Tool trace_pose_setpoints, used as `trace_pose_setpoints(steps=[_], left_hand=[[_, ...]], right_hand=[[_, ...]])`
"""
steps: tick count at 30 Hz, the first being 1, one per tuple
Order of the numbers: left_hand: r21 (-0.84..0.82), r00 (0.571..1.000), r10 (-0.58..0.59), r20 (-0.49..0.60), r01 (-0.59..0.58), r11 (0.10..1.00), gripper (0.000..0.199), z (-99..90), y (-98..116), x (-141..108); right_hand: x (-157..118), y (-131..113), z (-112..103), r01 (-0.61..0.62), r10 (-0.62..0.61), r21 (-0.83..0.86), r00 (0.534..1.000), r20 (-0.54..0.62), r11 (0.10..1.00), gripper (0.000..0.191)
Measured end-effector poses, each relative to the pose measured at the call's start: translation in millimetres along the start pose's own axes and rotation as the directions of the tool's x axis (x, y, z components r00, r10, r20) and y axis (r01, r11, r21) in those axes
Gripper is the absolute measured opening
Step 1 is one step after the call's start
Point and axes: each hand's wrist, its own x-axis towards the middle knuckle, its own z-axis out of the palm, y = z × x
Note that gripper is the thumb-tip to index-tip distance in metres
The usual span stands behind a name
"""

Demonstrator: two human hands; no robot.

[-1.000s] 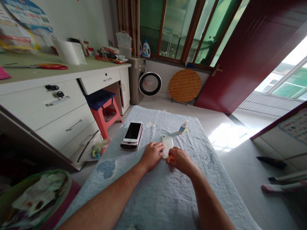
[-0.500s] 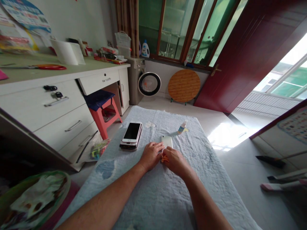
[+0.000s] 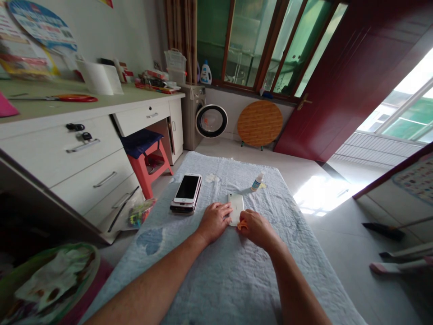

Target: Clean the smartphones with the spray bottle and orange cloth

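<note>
A white smartphone (image 3: 236,208) lies back side up on the blue cloth-covered table (image 3: 216,271). My left hand (image 3: 215,220) rests flat with its fingers on the phone's left edge. In my right hand (image 3: 256,228) an orange cloth (image 3: 241,224) is bunched between closed fingers, against the phone's lower right corner. A small spray bottle (image 3: 257,182) stands beyond the phone, to the right. Off to the left sits a stack of phones (image 3: 186,192), the top one white with its dark screen upward.
Left of the table are white drawers (image 3: 86,155), a red stool (image 3: 144,169) and a waste bin (image 3: 96,271). A washing machine (image 3: 193,110) with its round door ajar and a round wooden board (image 3: 260,123) stand at the back. Scissors (image 3: 72,98) lie on the desk.
My right hand has slid right with the orange cloth, from the phone's lower end to its lower right corner. More of the phone's back now shows. My left hand stays nearly in place.
</note>
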Motion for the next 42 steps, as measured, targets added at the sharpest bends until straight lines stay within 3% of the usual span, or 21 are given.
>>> trace_pose_setpoints(steps=[5, 10, 15, 20, 31, 36, 42], left_hand=[[-0.002, 1.0, -0.001, -0.016, 0.001, 1.0, 0.035, 2.8, -2, 1], [-0.005, 1.0, 0.005, -0.011, -0.005, 1.0, 0.034, 2.1, -3, 0], [-0.018, 0.998, 0.044, -0.036, -0.045, 0.999, 0.034, 1.6, -3, -2], [-0.023, 0.998, 0.044, -0.039, -0.045, 0.999, 0.034, 1.3, -2, -1], [-0.012, 1.0, 0.009, -0.029, -0.01, 1.0, 0.034, 3.7, -4, 1], [0.002, 0.999, 0.018, -0.043, -0.018, 1.0, 0.034, 3.8, -2, 0], [0.015, 0.998, 0.035, -0.059, -0.035, 0.999, 0.034, 3.8, -3, -1]], right_hand=[[-3, 6, -5, -0.044, 0.045, -0.032, 0.999, 0.018, 0.999, 0.02], [-1, -11, -1, -0.009, 0.009, -0.062, 1.0, 0.001, 0.998, 0.008], [4, -29, 10, 0.05, -0.052, -0.03, 0.997, -0.059, 0.998, 0.014], [4, -31, 11, 0.054, -0.054, -0.001, 0.996, -0.074, 0.999, 0.013], [0, 3, -1, -0.023, 0.024, 0.048, 0.999, -0.026, 0.999, 0.012], [-2, 21, -5, -0.006, 0.016, 0.136, 0.997, -0.074, 0.991, 0.003], [1, 42, -7, -0.133, 0.212, 0.308, 0.947, -0.241, 0.942, 0.018]])
